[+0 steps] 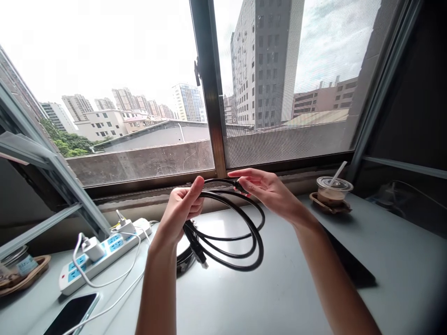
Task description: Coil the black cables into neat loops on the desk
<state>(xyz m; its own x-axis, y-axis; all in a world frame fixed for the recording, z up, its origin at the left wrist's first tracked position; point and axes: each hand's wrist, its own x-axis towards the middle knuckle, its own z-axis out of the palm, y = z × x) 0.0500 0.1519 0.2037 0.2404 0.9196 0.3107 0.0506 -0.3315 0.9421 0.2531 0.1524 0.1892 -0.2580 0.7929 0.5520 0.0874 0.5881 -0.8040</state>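
Note:
A black cable (257, 242) hangs in loose loops above the desk, in the middle of the head view. My left hand (185, 202) is closed around the gathered loops, thumb pointing up. One plug end (199, 255) of the cable dangles below that hand, its metal tip showing. At the other side, my right hand (263, 188) pinches the cable's other end (239, 186) between thumb and fingers, with the index finger stretched out to the left. Part of that end is hidden by the fingers.
A white power strip (113, 251) with plugged-in chargers and white cords lies at left, near a phone (71, 316). Behind my left wrist is a dark round object (185, 260). A lidded drink cup (331, 190) stands back right. A flat black object (352, 260) lies beside my right forearm.

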